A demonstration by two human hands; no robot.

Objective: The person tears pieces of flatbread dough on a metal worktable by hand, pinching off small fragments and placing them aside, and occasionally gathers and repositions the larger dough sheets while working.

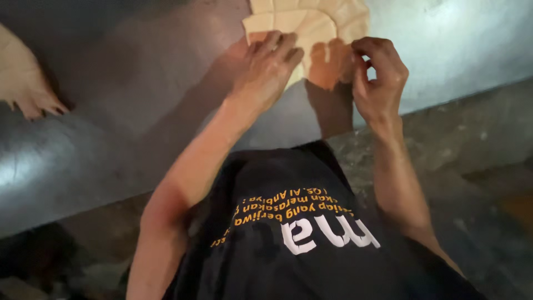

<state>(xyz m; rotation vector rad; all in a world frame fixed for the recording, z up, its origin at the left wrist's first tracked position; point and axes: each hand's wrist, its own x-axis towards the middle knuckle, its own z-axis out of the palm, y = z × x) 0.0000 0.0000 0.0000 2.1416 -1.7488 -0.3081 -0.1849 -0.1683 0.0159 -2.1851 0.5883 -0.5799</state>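
Pale, thin stretched dough sheet [311, 25] lies folded in pleats at the far edge of the smooth grey metal worktop [111, 111]. Left hand [266, 69] presses flat on it, fingers spread; right hand [377, 75] pinches its near edge. One second dough piece [22, 78] sits far left.

dough sheet [311, 22] pale cream – table [111, 111] grey – shirt [288, 233] blk

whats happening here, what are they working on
A person in a black shirt is working a thin, pale sheet of dough on a grey metal counter. The left hand presses flat on its near edge; the right hand pinches the edge beside it. A second piece lies at far left.
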